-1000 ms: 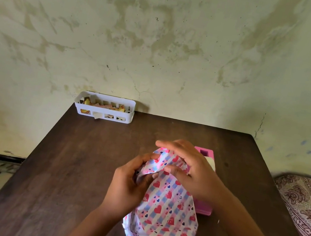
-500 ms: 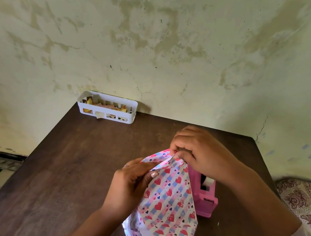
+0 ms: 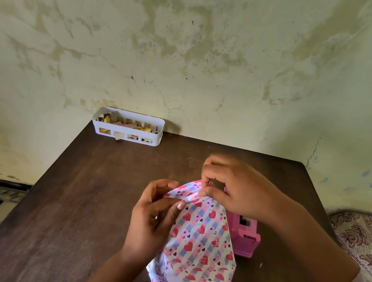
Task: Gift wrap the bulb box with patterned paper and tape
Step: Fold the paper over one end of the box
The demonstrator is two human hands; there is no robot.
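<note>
The bulb box is hidden inside heart-patterned wrapping paper, a pink, blue and white striped sheet standing tilted near the table's front edge. My left hand grips the paper's upper left side, thumb pressed on the front. My right hand pinches the paper's top edge between thumb and forefinger; whether a bit of tape is under the fingers I cannot tell. A pink tape dispenser stands just right of the parcel, partly behind it.
A white slotted basket with paper scraps sits at the far left of the dark wooden table, against the stained wall. A patterned cloth lies off the table's right side.
My right hand lifted from covering the paper's top and moved back and right, now pinching the top edge. The tape dispenser came into view. My left hand stayed on the paper.
</note>
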